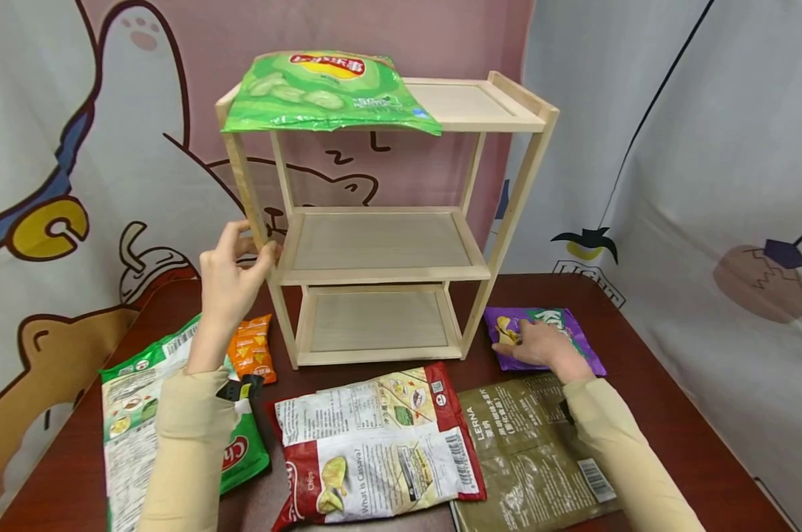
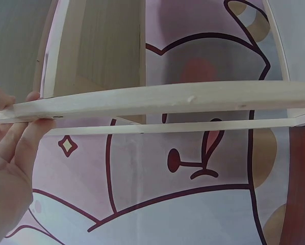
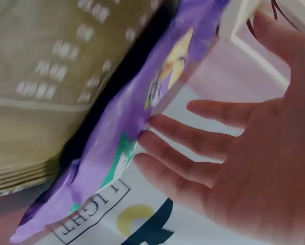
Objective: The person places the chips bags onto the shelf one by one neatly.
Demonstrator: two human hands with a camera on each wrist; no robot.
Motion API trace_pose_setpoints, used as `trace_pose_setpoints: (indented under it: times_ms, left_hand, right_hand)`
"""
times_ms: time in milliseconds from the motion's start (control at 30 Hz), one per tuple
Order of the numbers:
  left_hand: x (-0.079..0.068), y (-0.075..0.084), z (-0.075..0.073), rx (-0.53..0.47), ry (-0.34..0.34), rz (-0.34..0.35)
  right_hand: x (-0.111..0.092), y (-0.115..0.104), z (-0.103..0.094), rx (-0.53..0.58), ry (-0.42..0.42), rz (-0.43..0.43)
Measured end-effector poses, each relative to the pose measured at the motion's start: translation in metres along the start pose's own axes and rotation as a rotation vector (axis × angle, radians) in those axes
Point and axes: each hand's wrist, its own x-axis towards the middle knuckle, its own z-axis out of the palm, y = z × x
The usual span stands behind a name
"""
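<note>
Right hand (image 1: 540, 346), fingers spread, at the purple bag (image 1: 579, 336) on the table (image 1: 647, 391) beside the wooden rack (image 1: 383, 244), left hand (image 1: 230, 273) gripping its upright (image 1: 243, 174); remotely, I judge the bag light, slick, crushable, best pinched at 1 end seam (image 1: 595, 363).

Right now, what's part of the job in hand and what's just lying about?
In the job:
wooden rack, gripped by the left hand
purple bag, under the right hand
probably the green bag on the rack's top

Apparently just lying about, untouched:
orange packet
green-and-white bag
red-and-white bag
brown bag
</note>
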Motion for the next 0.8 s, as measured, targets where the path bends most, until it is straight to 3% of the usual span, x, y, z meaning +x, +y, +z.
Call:
trace_pose_setpoints:
  times_ms: [233,533,700,800]
  left_hand:
    - [0.000,0.000,0.000,0.004,-0.006,0.001]
    - [0.000,0.000,-0.001,-0.002,0.007,0.006]
    - [0.000,0.000,-0.001,-0.001,0.004,0.008]
    - [0.000,0.000,0.000,-0.003,-0.002,0.010]
  right_hand:
    - [0.010,-0.008,0.016,-0.103,-0.022,-0.014]
    - [0.008,-0.003,0.014,-0.181,-0.006,-0.212]
    - [0.006,0.005,0.016,-0.156,0.052,-0.274]
    - [0.009,0.014,0.017,-0.093,0.074,-0.247]
